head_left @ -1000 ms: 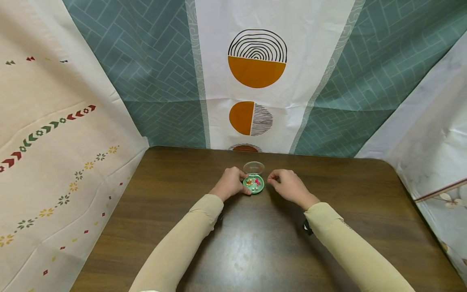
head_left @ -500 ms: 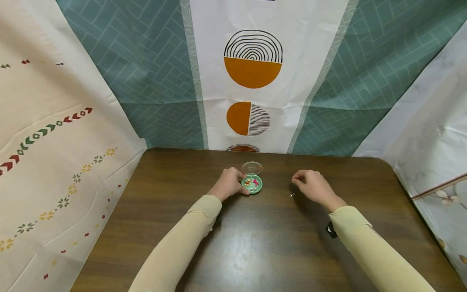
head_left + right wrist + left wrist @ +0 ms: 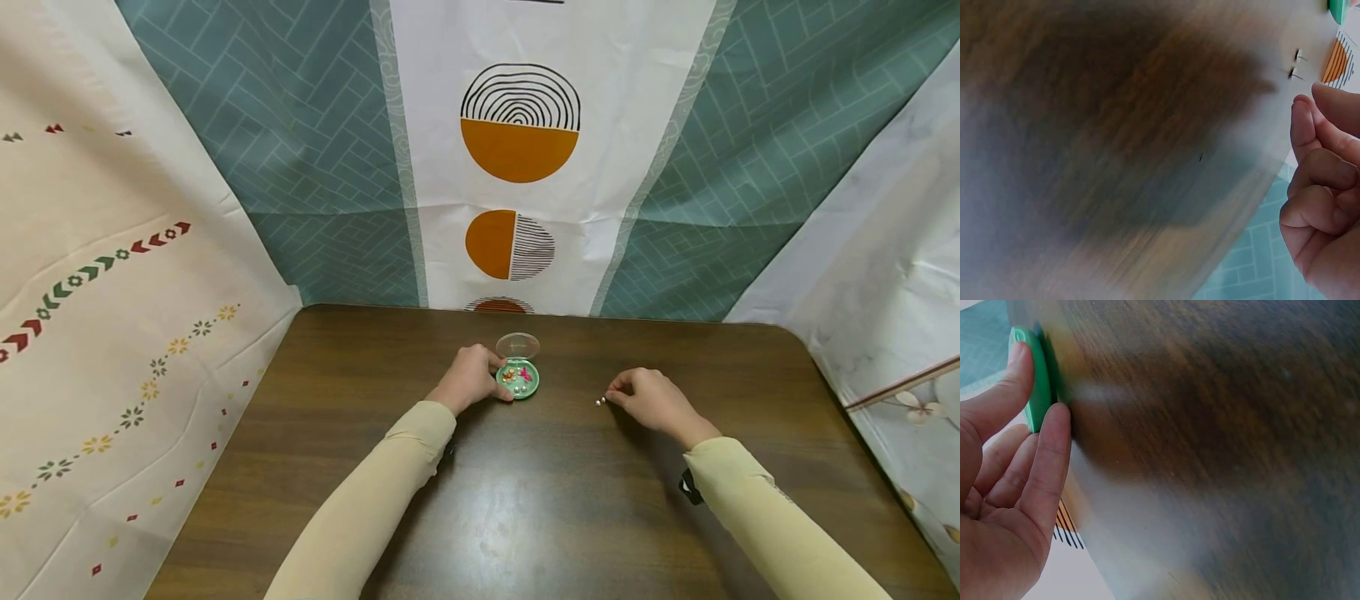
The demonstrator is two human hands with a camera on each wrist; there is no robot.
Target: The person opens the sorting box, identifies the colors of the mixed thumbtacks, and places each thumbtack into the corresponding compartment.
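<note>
A round green jewelry case [image 3: 529,387] sits on the table, its clear lid [image 3: 517,346] raised. Inside are a pink piece, gold-coloured pieces and small pearl-like balls. My left hand [image 3: 470,377] holds the case at its left side; the left wrist view shows the thumb and fingers of that hand [image 3: 1013,481] on the green rim [image 3: 1038,384]. Two small stud earrings [image 3: 598,402] with thin pins lie to the right of the case. My right hand [image 3: 651,402] is beside them, fingers bent. In the right wrist view its thumb and index fingertips are close together, apart from the studs [image 3: 1298,57].
A dark brown wooden table [image 3: 495,517] extends around both hands. Behind it hangs a teal and white patterned curtain [image 3: 517,250]. Printed cloth [image 3: 135,333] hangs at the left, and white floral cloth [image 3: 900,333] at the right.
My right hand has moved right, away from the case, then down towards the two studs, which came into sight. My left hand stays on the case.
</note>
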